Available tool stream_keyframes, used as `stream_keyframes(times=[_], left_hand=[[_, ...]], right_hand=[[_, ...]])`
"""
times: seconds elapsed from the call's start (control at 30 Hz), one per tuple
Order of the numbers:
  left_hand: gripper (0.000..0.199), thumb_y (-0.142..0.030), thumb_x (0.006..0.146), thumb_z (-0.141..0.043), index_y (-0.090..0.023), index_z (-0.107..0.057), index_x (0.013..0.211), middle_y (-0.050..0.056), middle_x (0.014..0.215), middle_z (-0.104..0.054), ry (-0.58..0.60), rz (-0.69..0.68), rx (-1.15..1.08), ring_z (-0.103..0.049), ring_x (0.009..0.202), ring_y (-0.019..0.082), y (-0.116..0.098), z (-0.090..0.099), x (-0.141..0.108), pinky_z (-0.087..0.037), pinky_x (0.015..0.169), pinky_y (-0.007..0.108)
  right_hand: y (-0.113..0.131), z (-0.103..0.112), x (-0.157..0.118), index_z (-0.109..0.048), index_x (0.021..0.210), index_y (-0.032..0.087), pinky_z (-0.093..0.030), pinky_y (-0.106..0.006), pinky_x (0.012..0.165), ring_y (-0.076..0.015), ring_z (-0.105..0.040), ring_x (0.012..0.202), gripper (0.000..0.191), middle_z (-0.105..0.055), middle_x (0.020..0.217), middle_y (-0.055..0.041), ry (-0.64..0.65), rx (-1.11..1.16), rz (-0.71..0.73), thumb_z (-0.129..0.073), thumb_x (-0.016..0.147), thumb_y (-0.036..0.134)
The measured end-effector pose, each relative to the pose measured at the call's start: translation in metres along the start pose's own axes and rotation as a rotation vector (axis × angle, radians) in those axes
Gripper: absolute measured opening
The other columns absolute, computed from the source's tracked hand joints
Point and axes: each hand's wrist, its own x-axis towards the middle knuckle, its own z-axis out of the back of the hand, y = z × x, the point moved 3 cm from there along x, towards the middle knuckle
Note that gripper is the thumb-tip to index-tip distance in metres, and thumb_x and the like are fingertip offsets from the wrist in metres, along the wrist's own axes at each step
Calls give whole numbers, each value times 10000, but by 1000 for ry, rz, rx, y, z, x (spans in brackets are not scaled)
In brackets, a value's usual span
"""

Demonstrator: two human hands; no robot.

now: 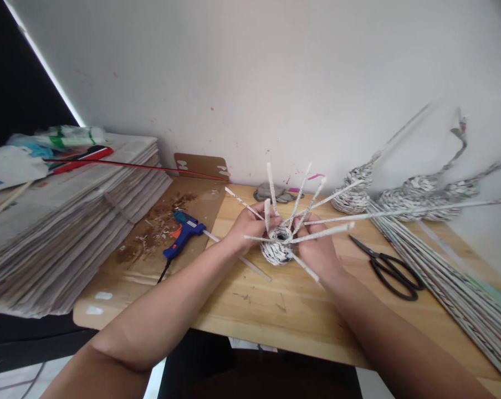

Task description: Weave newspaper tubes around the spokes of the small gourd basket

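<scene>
A small round basket woven from rolled newspaper (276, 253) is held between my hands just above the wooden table. Several paper tubes stick out from its top like spokes, and a dark hole shows in the middle. My left hand (252, 224) is closed around the basket's left side, with the thumb near the upright spokes. On the other side my right hand (316, 244) grips the basket and its spokes, its fingers partly hidden behind the tubes. One longer tube (400, 214) runs from near my right hand far out to the right.
Black-handled scissors (394, 271) and a bundle of paper tubes (454, 293) lie on the right. Finished woven pieces (350, 194) stand by the wall. A blue glue gun (184, 235) rests on cardboard (121, 282) at left, beside a tall newspaper stack (76, 238).
</scene>
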Motion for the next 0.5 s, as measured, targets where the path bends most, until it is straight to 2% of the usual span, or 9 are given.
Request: stream_keyframes(times=[0.1,0.3,0.5], left_hand=[[397,-332,567,-861,-172,-507,648,-55,519,-514,-10,-24,-1,-444,461,72,-2,-1,-1,-336,461,211],[363,-341,605,-822,-163,-508,638,-52,550,-508,-31,-123,82,-430,511,72,-5,0,-1,-335,516,210],[336,-305,619,-825,-161,-530,689,-43,571,-543,7,42,34,-476,510,83,-4,0,-1,-360,517,223]], right_hand=[[-4,-3,1,-548,769,210,-432,-324,617,-178,-560,626,233,-614,659,-8,-3,101,-26,-579,839,430],[-2,-10,1,-574,779,207,-431,-278,567,-140,-553,582,265,-616,641,26,74,378,-145,-713,725,425],[-1,-7,2,-587,732,197,-410,-264,521,-128,-525,537,226,-608,607,22,26,327,-97,-699,747,393]])
